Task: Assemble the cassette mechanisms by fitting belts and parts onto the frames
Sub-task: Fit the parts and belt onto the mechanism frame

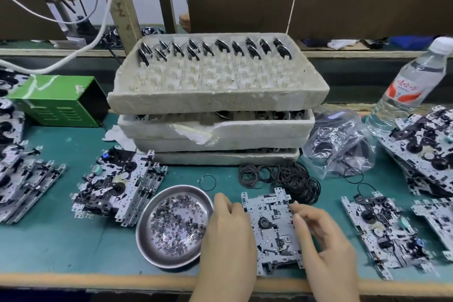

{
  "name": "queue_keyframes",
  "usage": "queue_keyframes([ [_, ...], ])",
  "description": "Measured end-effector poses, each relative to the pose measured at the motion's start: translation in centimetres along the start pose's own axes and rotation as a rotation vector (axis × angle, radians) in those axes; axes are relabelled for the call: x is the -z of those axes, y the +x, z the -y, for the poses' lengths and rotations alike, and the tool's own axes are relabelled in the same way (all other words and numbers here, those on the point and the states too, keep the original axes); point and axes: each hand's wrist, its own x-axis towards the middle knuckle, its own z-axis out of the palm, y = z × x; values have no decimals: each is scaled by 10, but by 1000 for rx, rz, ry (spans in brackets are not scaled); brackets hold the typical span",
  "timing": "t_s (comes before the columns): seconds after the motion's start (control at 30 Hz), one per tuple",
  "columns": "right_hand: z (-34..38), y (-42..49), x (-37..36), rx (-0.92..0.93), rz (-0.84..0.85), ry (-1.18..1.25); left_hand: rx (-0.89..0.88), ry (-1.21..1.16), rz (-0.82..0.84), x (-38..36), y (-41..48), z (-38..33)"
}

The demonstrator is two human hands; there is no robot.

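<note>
Head camera, looking forward-down, close over workbench (73,247)

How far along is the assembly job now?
Done, apparently: the mechanism stack on the left. In hand: left hand and right hand hold one frame, no belt visible on it. Left, probably: the loose belts, the flywheels in the top tray and the mechanisms on the right.

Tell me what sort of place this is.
Likely a small factory assembly bench: stacks of cassette mechanism frames, a pile of rubber belts, foam trays of flywheels and a steel dish of tiny washers.
</note>
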Motion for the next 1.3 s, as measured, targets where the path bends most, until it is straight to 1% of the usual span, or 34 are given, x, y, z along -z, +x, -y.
queue_keyframes([
  [0.07, -2, 4, 3, 27, -48, 9, -61, -68, 16, 27, 6, -4],
  [0.17, -4, 14, 10, 59, -150, 0, -164, -378, 44, 86, 23, -7],
  [0.2, -5, 17, 12, 58, -186, 7, -184, -432, 19, 105, 33, -6],
  [0.23, -7, 19, 12, 46, -220, 22, -191, -433, -40, 124, 46, -5],
  [0.3, -11, 20, 12, -8, -264, 69, -179, -337, -192, 159, 80, -2],
  [0.37, -16, 18, 13, -36, -283, 67, -116, -225, -299, 185, 121, 2],
  [0.4, -17, 17, 14, -37, -291, 54, -71, -169, -326, 194, 141, 4],
  [0.5, -19, 18, 15, -66, -327, 65, 26, -10, -353, 203, 193, 12],
  [0.57, -20, 19, 16, -105, -342, 87, 72, 46, -392, 202, 215, 16],
  [0.7, -20, 19, 18, -139, -329, 63, 111, 47, -416, 197, 237, 15],
  [0.87, -20, 18, 19, -127, -300, 48, 155, 62, -403, 187, 248, 11],
  [1.03, -18, 18, 19, -122, -298, 48, 192, -29, -382, 187, 251, 15],
  [1.13, -17, 17, 19, -125, -295, 50, 214, -101, -411, 190, 248, 14],
  [1.2, -16, 17, 19, -131, -292, 64, 191, -125, -435, 197, 240, 10],
  [1.3, -17, 18, 20, -128, -291, 74, 100, -229, -470, 212, 211, -1],
])
